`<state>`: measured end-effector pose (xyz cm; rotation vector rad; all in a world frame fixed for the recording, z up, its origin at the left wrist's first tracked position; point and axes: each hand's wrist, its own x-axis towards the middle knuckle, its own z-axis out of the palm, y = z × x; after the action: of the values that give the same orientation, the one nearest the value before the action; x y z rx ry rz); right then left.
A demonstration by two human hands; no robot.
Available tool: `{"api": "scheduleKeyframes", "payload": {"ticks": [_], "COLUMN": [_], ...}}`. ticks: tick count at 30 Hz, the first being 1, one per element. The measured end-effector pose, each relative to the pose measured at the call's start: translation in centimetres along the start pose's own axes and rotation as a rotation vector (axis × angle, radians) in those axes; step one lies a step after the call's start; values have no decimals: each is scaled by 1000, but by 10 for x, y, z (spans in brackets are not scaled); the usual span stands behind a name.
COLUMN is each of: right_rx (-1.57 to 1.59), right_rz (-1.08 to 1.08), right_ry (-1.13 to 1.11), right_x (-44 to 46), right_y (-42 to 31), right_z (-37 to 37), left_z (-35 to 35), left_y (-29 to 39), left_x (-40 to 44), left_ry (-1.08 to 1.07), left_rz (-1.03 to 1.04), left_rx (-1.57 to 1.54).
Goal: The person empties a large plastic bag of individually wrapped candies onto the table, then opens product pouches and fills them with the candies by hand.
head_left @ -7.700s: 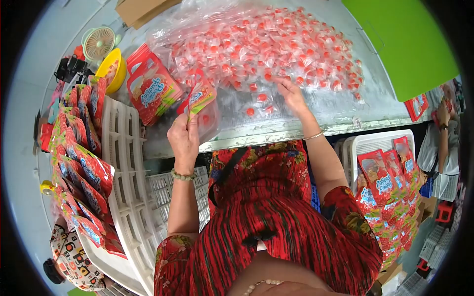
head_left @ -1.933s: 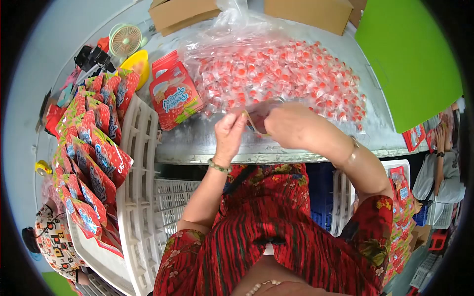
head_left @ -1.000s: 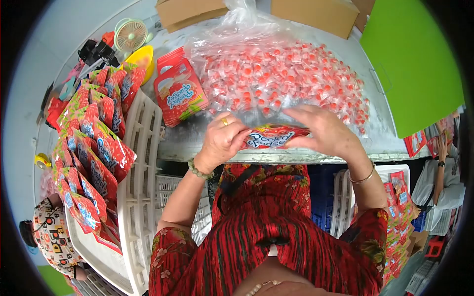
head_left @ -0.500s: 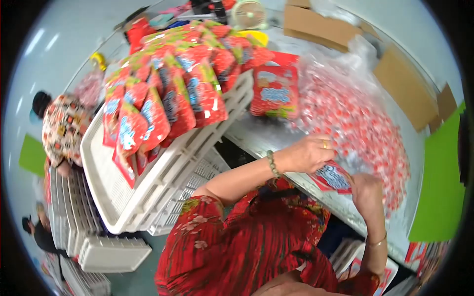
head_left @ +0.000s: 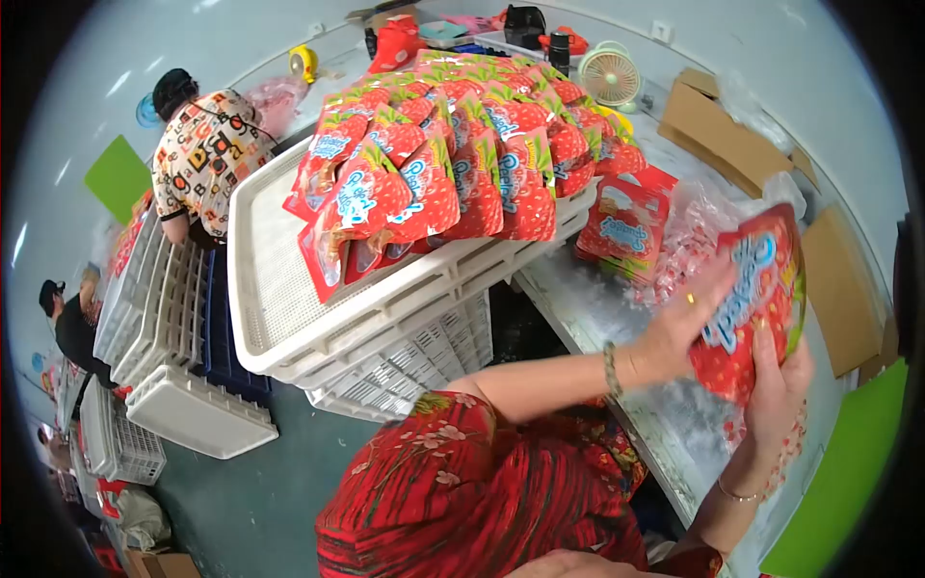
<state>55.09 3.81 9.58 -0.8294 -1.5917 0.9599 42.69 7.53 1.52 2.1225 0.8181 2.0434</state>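
Note:
A red candy pouch [head_left: 747,308] with a strawberry print and blue lettering is held up, tilted, above the table. My right hand [head_left: 779,380], a thin bangle at its wrist, grips the lower right edge with the thumb on the front. My left hand [head_left: 686,313], below a green bead bracelet, lies with outstretched, slightly blurred fingers against the pouch's left side. Behind the pouch is a heap of small red-and-white wrapped pieces [head_left: 674,270] in clear plastic, partly hidden. A stack of flat red pouches [head_left: 626,231] lies left of it.
Many similar pouches [head_left: 414,183] are piled on a white tray [head_left: 265,299] atop stacked crates [head_left: 414,361]. Cardboard boxes [head_left: 718,135] and a small fan [head_left: 610,75] stand along the back. A co-worker [head_left: 207,159] is at the far left, near more stacked trays [head_left: 159,299].
The pouch has come up from low over the table, now upright and facing me. My left hand has moved from pinching near its top to lying flat on its side. The view has shifted left.

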Motion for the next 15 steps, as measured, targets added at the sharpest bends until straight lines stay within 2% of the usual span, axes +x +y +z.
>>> {"api": "scheduleKeyframes", "payload": {"ticks": [1,2,4,5,6,7,8,9,10,11,13,14,15], "right_rx": [102,258,314,293,302,232,158,107,54,54,26,-3,-70], "right_rz": [-11,-88,-285,-298,-296,-194,-88,-16,55,135,249,280,339], "right_ry": [-52,23,-235,-182,-184,-82,22,71,119,137,151,149,171], "right_x": [4,5,13,14,15,14,11,5,-1,-9,-29,-40,-51], "right_y": [-3,-5,-17,-9,6,30,52,70,89,113,155,172,192], "right_z": [5,13,2,-8,-21,-36,-47,-55,-62,-70,-80,-82,-85], "left_z": [-14,-40,-103,-139,-176,-216,-256,-292,-310,-355,-414,-433,-466], "left_y": [-8,-11,6,13,7,28,26,39,52,33,24,10,-9], "left_x": [8,18,41,46,49,64,68,69,66,50,8,-15,-54], "left_ry": [15,-2,13,44,116,61,118,114,177,217,138,87,216], "left_rz": [65,58,-11,-733,-260,130,195,-2,-281,-363,-699,-676,-874], "left_rx": [59,80,261,-5,334,864,979,1088,1043,823,1183,1077,946]}}
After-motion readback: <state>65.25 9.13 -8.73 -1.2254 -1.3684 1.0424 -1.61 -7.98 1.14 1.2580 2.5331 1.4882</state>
